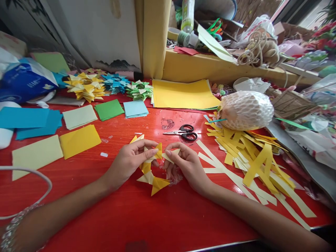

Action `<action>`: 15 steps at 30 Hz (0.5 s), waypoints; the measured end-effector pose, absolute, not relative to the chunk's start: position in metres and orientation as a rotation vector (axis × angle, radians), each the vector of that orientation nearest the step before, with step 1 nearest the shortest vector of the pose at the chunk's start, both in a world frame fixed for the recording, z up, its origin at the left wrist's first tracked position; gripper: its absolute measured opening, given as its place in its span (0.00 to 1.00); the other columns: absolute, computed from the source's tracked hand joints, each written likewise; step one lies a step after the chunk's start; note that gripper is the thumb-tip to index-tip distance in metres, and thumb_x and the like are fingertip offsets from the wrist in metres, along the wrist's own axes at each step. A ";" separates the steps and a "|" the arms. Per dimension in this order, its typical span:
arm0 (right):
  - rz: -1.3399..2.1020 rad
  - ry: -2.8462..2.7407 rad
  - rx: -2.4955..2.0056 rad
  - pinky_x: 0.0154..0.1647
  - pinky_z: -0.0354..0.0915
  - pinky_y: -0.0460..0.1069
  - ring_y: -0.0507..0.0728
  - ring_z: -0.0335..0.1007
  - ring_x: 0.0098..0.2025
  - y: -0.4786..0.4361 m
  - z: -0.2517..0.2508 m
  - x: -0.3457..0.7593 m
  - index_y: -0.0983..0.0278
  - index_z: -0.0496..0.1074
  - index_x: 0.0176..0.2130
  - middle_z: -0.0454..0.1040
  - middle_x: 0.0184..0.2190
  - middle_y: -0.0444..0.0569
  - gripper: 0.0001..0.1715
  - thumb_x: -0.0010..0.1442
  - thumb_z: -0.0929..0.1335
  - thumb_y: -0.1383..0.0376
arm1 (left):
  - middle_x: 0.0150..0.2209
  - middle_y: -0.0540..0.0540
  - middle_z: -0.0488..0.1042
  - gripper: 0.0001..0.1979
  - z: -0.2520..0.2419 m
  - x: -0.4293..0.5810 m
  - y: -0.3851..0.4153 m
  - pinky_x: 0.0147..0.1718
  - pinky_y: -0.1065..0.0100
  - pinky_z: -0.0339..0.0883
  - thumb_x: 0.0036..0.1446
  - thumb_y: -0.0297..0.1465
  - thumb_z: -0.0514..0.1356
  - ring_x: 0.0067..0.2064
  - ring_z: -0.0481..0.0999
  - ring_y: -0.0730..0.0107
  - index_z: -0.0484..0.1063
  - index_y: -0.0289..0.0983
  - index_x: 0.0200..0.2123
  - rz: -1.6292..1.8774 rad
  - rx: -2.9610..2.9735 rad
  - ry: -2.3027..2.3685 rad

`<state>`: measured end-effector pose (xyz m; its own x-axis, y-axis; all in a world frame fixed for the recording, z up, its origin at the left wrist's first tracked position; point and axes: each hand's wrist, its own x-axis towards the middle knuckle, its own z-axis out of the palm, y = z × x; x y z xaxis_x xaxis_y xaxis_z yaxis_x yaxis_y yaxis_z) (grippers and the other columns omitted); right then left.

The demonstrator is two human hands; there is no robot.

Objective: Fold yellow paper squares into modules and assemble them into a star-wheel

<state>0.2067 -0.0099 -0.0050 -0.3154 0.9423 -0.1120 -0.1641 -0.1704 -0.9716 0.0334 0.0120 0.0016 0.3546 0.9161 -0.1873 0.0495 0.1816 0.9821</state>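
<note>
A chain of folded yellow and cream paper pieces [160, 184] curves down from my left hand [132, 159], which pinches its upper end between thumb and fingers. Part of the chain lies hidden behind that hand. My right hand [185, 162] pinches a separate-looking cream folded paper piece [175, 155], its point turned right, close beside the chain's yellow end. Whether the two touch I cannot tell. Black-handled scissors [183, 133] lie on the red table [157, 224] just beyond my hands.
Stacks of cut paper, yellow [80, 140] and green [109, 109] among them, lie left. Finished paper rings [86, 87] and large yellow sheets [183, 94] sit behind. Paper strips [252, 164] spread at right, near a net-wrapped bundle [246, 110]. A white cable [48, 182] loops at left.
</note>
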 end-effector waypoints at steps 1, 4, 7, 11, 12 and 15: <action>1.628 -1.215 -1.005 0.13 0.59 0.40 0.49 0.67 0.15 -0.010 -0.005 0.207 0.62 0.61 0.37 0.70 0.19 0.42 0.10 0.59 0.63 0.58 | 0.26 0.53 0.73 0.10 0.002 0.034 0.011 0.29 0.74 0.66 0.52 0.36 0.60 0.29 0.76 0.72 0.70 0.39 0.38 0.791 1.238 1.034; 1.647 -1.237 -0.993 0.11 0.57 0.40 0.48 0.64 0.13 -0.010 -0.006 0.206 0.62 0.60 0.39 0.70 0.19 0.41 0.11 0.59 0.63 0.58 | 0.28 0.52 0.74 0.11 0.004 0.034 0.009 0.30 0.74 0.66 0.52 0.37 0.60 0.31 0.76 0.72 0.70 0.39 0.38 0.777 1.271 1.039; 1.677 -1.244 -0.969 0.11 0.57 0.40 0.48 0.64 0.13 -0.010 -0.006 0.205 0.60 0.58 0.41 0.70 0.19 0.40 0.12 0.59 0.62 0.58 | 0.29 0.51 0.74 0.12 0.004 0.034 0.009 0.29 0.74 0.65 0.52 0.37 0.60 0.31 0.75 0.72 0.71 0.38 0.39 0.771 1.314 1.065; 1.682 -1.265 -0.967 0.10 0.56 0.39 0.47 0.62 0.13 -0.010 -0.007 0.204 0.60 0.56 0.42 0.69 0.18 0.38 0.13 0.59 0.62 0.57 | 0.28 0.51 0.74 0.13 0.002 0.034 0.009 0.29 0.73 0.65 0.52 0.38 0.59 0.31 0.75 0.70 0.70 0.38 0.40 0.761 1.330 1.079; 1.675 -1.279 -0.975 0.10 0.55 0.39 0.47 0.61 0.12 -0.010 -0.007 0.204 0.60 0.56 0.42 0.69 0.18 0.38 0.13 0.59 0.62 0.57 | 0.28 0.50 0.74 0.13 0.002 0.034 0.009 0.29 0.73 0.65 0.52 0.38 0.59 0.31 0.75 0.69 0.70 0.38 0.40 0.758 1.335 1.071; 1.648 -1.308 -1.005 0.10 0.55 0.40 0.47 0.60 0.12 -0.010 -0.009 0.204 0.60 0.56 0.43 0.69 0.18 0.38 0.15 0.59 0.62 0.56 | 0.30 0.49 0.75 0.13 0.002 0.034 0.009 0.30 0.71 0.65 0.53 0.38 0.58 0.32 0.74 0.68 0.70 0.38 0.40 0.746 1.390 1.058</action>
<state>0.2043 -0.0105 -0.0086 -0.3753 0.9205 -0.1087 -0.1033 -0.1581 -0.9820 0.0341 0.0090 0.0021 0.3858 0.9108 -0.1468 0.1673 0.0874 0.9820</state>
